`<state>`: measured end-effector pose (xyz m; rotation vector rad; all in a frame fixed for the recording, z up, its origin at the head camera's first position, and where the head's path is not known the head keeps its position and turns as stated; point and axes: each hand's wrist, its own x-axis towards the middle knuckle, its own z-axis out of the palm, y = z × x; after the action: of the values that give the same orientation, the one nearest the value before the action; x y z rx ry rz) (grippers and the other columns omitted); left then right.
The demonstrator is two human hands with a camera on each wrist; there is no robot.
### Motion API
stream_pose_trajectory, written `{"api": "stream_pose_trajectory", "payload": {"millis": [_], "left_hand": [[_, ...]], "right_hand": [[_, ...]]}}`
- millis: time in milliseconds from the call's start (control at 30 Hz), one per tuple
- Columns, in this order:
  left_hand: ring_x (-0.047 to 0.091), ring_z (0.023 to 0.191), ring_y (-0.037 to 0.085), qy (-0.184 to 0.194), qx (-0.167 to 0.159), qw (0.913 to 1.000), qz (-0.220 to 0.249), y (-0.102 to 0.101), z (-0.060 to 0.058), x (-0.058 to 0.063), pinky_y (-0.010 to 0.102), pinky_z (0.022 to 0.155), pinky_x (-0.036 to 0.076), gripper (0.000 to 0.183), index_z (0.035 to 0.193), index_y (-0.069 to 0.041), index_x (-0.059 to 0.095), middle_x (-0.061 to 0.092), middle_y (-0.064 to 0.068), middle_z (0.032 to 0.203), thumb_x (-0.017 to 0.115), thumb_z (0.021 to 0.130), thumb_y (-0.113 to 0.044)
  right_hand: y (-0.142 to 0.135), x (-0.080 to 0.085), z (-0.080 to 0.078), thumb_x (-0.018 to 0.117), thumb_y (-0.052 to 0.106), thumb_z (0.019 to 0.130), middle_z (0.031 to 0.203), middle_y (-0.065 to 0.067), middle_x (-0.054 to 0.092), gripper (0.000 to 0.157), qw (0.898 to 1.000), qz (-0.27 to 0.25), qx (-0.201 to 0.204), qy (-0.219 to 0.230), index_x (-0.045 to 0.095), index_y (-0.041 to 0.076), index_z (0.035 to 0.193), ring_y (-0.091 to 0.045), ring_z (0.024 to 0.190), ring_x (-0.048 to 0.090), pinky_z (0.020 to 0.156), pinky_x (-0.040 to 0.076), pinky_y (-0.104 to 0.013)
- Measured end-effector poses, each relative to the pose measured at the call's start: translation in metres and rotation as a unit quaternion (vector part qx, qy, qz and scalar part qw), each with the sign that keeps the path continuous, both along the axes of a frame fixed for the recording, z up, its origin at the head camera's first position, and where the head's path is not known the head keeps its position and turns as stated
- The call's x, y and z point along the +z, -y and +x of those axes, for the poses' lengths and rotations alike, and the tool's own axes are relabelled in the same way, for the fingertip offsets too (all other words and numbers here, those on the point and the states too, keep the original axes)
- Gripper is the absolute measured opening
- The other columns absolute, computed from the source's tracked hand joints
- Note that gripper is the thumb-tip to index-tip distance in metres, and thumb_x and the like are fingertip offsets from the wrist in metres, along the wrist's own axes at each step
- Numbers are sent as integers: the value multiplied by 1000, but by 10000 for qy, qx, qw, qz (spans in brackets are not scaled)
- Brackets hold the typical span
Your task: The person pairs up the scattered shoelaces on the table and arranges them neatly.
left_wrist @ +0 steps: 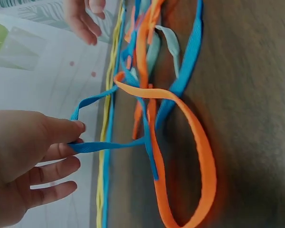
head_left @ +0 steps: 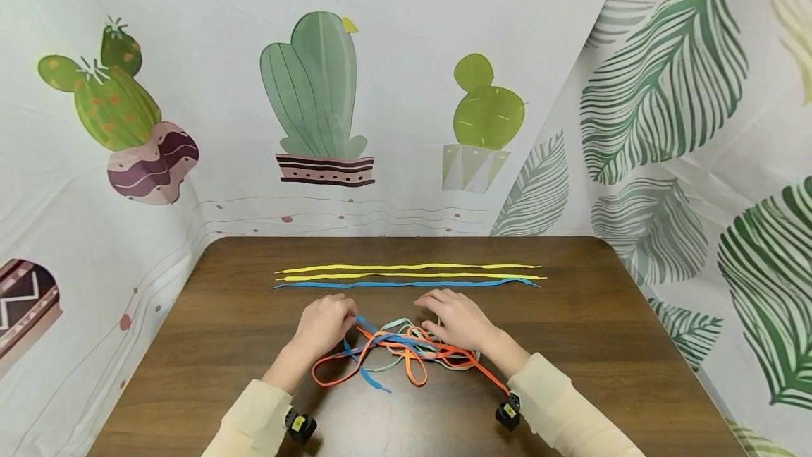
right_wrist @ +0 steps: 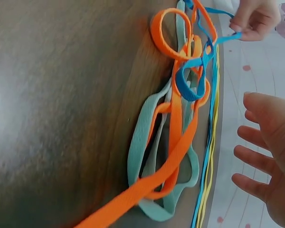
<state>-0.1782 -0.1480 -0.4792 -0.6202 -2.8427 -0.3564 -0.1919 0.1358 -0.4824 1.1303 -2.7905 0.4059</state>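
A tangle of flat shoelaces lies on the table: an orange lace (head_left: 336,381), a blue lace (head_left: 374,379) and a pale green lace (right_wrist: 139,137). My left hand (head_left: 326,321) pinches a loop of the blue lace (left_wrist: 92,147) between thumb and index finger at the tangle's left end, the other fingers loosely spread. Over the right side of the tangle, my right hand (head_left: 459,319) hovers with its fingers apart and nothing between them, as the right wrist view shows. The orange lace stretches from the heap toward the right wrist.
Two yellow laces (head_left: 412,276) and another blue lace (head_left: 412,284) lie stretched out side by side behind the hands. A wooden table (head_left: 209,316) carries everything. Behind it hangs a white cloth (head_left: 406,90) printed with cacti and leaves. Small black cameras (head_left: 300,426) sit at both wrists.
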Motion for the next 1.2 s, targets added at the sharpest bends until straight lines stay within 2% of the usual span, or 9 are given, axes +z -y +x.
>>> {"api": "stream_pose_trajectory", "payload": {"millis": [167,333,633,800,1000,1200], "left_hand": [[55,65,10,-317,-63,9992,233,-2,4,13,26,56,46,7,76,-18,68,59,-8,73,72,76,-13],[50,62,5,-564,-169,9977,339,-4,6,21,22,54,42,10,77,-20,66,56,-11,72,73,75,-14],[48,61,2,-725,-384,9957,441,-12,8,30,18,54,40,7,79,-21,67,57,-12,71,72,77,-17],[48,61,2,-787,-502,9945,472,-17,11,35,19,55,41,6,80,-20,68,58,-12,72,72,78,-17],[48,61,2,-917,-610,9925,534,-21,13,37,19,55,41,6,80,-20,67,58,-12,73,72,78,-17],[47,61,2,-1032,-695,9907,549,-21,14,38,18,55,40,8,79,-21,67,56,-13,72,73,77,-17]], "right_hand": [[7,2,3,58,31,89,117,2,59,37,9998,-96,25,166,57,18,123,-18,107,57,89,46,-41],[17,4,5,56,32,90,114,4,61,35,9992,-208,154,298,59,18,121,-16,105,57,87,46,-39],[37,2,8,56,33,90,111,5,62,33,9980,-385,372,325,60,19,120,-13,99,59,79,49,-33],[47,3,8,58,29,89,112,3,63,32,9955,-651,540,427,61,17,118,-15,101,60,80,49,-32],[54,0,7,61,24,87,106,1,64,24,9917,-990,624,540,63,15,110,-13,97,60,79,50,-29],[55,-3,7,66,23,84,92,7,60,13,9873,-1229,679,742,61,16,94,-13,81,59,67,46,-20]]}}
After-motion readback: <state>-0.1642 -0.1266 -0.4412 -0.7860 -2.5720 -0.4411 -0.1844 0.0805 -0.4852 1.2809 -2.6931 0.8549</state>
